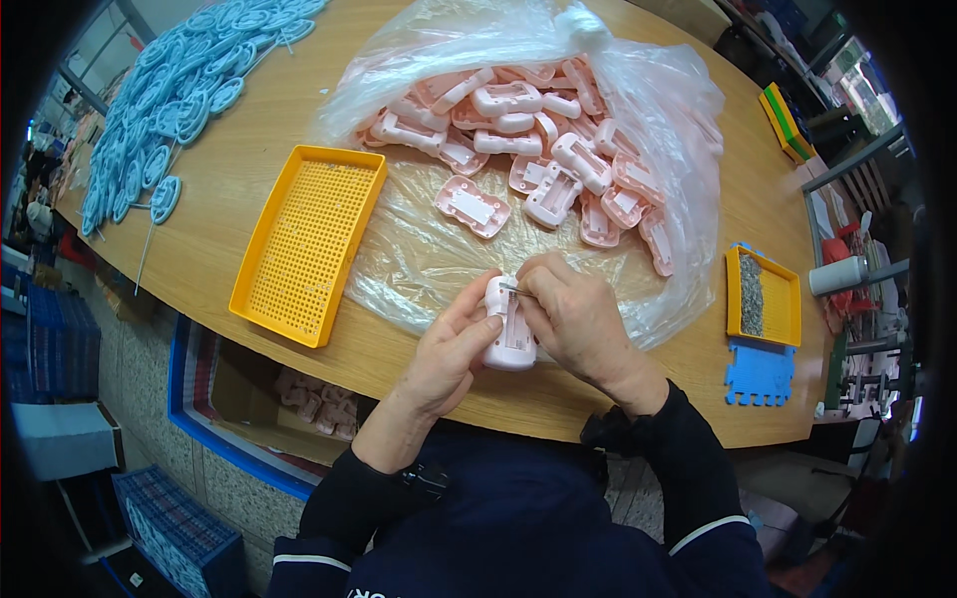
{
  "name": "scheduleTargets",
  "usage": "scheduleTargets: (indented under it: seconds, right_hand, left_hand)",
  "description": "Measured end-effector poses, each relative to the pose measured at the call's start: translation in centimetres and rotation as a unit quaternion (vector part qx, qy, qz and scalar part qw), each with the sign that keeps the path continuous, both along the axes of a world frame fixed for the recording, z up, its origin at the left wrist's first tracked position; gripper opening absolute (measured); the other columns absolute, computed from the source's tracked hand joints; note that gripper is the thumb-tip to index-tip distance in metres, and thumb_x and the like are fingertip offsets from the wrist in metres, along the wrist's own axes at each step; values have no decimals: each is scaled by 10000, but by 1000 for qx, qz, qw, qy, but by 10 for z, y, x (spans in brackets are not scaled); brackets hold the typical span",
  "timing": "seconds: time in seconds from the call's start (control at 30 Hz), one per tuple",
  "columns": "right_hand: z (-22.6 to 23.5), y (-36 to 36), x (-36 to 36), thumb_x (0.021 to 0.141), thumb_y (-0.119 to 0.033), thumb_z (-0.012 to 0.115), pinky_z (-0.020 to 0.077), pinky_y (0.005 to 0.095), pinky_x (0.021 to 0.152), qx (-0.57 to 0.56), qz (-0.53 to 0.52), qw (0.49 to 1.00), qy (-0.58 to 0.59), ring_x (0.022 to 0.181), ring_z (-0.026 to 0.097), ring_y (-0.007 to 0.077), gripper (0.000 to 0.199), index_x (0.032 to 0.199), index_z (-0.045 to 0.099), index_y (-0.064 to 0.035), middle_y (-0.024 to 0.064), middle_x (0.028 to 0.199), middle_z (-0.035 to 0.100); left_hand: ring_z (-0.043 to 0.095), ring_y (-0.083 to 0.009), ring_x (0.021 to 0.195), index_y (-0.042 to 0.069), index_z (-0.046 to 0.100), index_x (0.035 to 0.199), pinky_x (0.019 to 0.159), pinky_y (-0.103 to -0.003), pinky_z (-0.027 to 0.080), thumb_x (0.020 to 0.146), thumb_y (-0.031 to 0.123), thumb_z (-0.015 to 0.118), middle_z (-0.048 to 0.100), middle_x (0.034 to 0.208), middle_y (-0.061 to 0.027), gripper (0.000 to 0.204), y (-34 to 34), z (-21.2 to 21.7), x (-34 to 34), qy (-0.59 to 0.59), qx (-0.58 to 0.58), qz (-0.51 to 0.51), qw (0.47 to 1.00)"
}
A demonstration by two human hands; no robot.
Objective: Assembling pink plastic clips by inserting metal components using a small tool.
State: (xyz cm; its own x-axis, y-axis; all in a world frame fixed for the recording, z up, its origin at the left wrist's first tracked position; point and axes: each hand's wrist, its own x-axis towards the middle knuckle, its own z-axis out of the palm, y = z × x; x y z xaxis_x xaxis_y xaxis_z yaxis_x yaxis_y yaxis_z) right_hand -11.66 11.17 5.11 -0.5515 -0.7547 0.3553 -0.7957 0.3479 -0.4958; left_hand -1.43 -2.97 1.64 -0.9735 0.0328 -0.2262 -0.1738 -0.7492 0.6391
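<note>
My left hand (446, 344) is wrapped around a pale pink plastic housing (509, 344), which has a long recessed slot and is held tilted above the table's near edge. At its upper end my right hand (575, 311) is closed in a pinch. A thin dark sliver shows by those fingertips, too small to name. Just beyond my hands, a clear plastic bag (399, 269) lies spread open. Many similar pink housings (508, 100) are heaped in its mouth, and a single pink housing (473, 207) lies apart at the heap's near left.
A yellow perforated tray (309, 249) sits left on the wooden table (419, 394). Light blue looped parts (189, 75) are piled far left. On the right, a yellow tray (788, 299) of small metal pieces rests on a blue foam mat (760, 371). Below, a cardboard box (239, 394) holds pink parts.
</note>
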Motion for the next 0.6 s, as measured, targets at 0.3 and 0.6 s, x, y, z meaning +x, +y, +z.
scheduleTargets:
  seconds: [0.3, 0.6]
  right_hand:
    - [1, 2, -2, 763, -19, 637, 507, 340, 578, -20, -7, 997, -69, 681, 634, 285, 108, 850, 574, -17, 103, 878, 621]
    - [4, -3, 4, 753, -26, 641, 511, 337, 590, -17, 18, 1000, 11, 708, 633, 269, 149, 884, 569, -27, 103, 935, 606]
  left_hand:
    - [544, -169, 1125, 40, 252, 1440, 929, -315, 476, 933, 120, 515, 506, 1271, -106, 576, 0, 2, 1, -1, 6, -3, 1000]
    - [549, -173, 1123, 35, 315, 1415, 939, -326, 475, 907, 83, 529, 521, 1253, -101, 553, -10, -2, 3, 2, 32, -1, 999]
